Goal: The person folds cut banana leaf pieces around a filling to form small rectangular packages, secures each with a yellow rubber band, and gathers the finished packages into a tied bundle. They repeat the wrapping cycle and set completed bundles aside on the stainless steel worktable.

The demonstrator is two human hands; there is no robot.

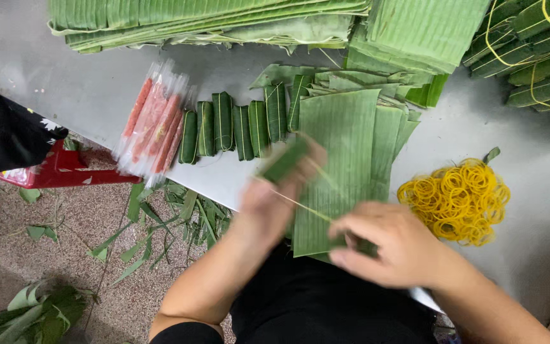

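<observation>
1. Head view. Right hand (393, 245) nearest the lens, blurred, fingers curled and pinching one end of a thin yellow band (303, 207). It sits low over the near edge of the leaf stack (345, 159), seemingly so the band pulls taut.
2. Left hand (275, 194) is raised above the table edge, fingers closed round a small green roll (286, 160). The band runs from the roll down to the right hand, stretched; a judgement: tension keeps the leaf wrap tight.
3. Flat cut leaves lie directly under both hands, near at hand.
4. Rubber bands (456, 200), a yellow heap, sit just right of the leaf stack on the grey table (65, 83), near the right hand.
5. Finished rolls (240, 127) stand in a row beyond the left hand, side by side, touching.
6. Clear packets of pink sausage (154, 121) lie left of that row, overhanging the table edge.
7. Leaf scraps (167, 223) litter the floor below.
</observation>
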